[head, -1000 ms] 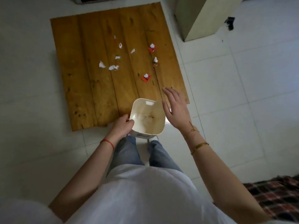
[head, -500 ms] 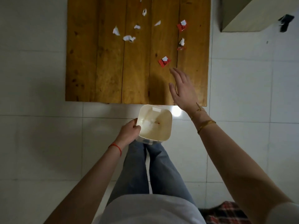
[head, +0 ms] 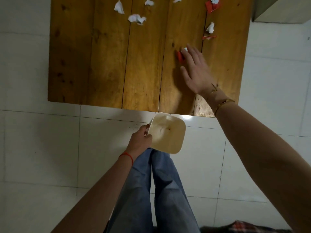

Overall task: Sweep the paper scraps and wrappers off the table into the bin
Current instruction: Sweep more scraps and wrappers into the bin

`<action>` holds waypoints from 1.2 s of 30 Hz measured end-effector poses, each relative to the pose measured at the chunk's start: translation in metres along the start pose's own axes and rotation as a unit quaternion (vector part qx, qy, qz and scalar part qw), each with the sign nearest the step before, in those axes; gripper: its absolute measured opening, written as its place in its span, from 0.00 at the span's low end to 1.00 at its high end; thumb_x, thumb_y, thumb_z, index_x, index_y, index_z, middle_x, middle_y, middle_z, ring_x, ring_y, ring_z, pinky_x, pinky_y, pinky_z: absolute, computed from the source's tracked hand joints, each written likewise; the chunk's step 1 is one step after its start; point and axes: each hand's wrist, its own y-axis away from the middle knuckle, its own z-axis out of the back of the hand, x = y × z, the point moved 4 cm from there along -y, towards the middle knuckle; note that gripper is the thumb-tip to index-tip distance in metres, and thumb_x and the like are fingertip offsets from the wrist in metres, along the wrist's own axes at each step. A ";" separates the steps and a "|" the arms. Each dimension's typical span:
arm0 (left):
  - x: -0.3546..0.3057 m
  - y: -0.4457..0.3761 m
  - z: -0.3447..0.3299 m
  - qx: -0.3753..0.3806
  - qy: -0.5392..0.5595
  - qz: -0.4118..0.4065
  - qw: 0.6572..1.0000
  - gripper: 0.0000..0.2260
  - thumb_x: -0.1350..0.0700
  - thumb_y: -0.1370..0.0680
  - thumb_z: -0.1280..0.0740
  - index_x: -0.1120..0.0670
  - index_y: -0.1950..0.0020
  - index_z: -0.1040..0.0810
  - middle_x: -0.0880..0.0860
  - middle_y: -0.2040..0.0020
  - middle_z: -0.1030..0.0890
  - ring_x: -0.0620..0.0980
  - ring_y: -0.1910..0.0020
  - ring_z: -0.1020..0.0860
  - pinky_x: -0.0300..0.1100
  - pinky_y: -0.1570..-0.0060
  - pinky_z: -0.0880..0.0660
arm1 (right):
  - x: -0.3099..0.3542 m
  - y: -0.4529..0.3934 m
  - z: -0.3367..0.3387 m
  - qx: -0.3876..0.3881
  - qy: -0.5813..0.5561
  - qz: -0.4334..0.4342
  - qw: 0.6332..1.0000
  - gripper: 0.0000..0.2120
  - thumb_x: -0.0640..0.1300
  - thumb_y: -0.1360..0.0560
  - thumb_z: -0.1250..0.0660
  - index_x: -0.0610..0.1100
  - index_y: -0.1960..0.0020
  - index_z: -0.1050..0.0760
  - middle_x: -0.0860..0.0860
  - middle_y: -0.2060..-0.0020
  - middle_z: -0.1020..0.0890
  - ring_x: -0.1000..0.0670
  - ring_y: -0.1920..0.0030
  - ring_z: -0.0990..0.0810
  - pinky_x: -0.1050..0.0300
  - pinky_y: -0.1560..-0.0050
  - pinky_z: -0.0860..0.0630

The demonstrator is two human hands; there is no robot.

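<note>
A low wooden table [head: 107, 64] carries several white paper scraps [head: 136, 19] and red wrappers [head: 212, 7] toward its far side. My right hand [head: 195, 69] lies flat and open on the table, its fingertips against a red-and-white wrapper [head: 180, 55]. Another white scrap [head: 210, 28] and a thin red wrapper strip [head: 209, 37] lie just beyond it. My left hand [head: 140, 140] grips the left rim of a cream square bin [head: 175, 143], held below the table's near edge, its opening facing up.
White tiled floor [head: 50, 148] surrounds the table. A pale cabinet corner [head: 276, 12] stands at the upper right. My legs in blue jeans [head: 156, 190] are below the bin. A plaid cloth [head: 242, 227] lies at the lower right.
My right hand has reached forward over the table and come down onto the nearest red wrapper. The view has moved closer. The bin stays held by its rim at the table's near edge.
</note>
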 end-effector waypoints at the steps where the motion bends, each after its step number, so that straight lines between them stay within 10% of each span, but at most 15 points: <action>1: 0.002 -0.004 -0.002 0.002 -0.002 -0.001 1.000 0.24 0.59 0.26 0.42 0.48 0.30 0.30 0.51 0.43 0.21 0.49 0.48 0.24 0.38 0.53 0.30 | -0.001 -0.004 -0.003 0.002 0.003 0.002 1.000 0.28 0.52 0.17 0.49 0.44 0.20 0.49 0.45 0.20 0.47 0.44 0.21 0.51 0.44 0.21 0.52; 20: 0.003 -0.014 -0.007 -0.014 0.129 0.067 0.989 0.19 0.57 0.25 0.42 0.51 0.34 0.26 0.54 0.42 0.22 0.55 0.45 0.21 0.52 0.43 0.22 | 0.034 0.066 -0.054 0.061 -0.016 0.109 0.992 0.25 0.50 0.17 0.46 0.42 0.23 0.40 0.45 0.23 0.39 0.45 0.21 0.46 0.42 0.21 0.52; 36: 0.012 -0.017 0.014 -0.039 0.147 0.078 0.985 0.15 0.59 0.24 0.40 0.53 0.38 0.25 0.56 0.42 0.21 0.57 0.44 0.21 0.54 0.43 0.22 | 0.077 0.106 -0.060 0.070 -0.072 0.220 0.970 0.21 0.42 0.19 0.40 0.38 0.27 0.33 0.42 0.30 0.28 0.43 0.32 0.30 0.48 0.31 0.31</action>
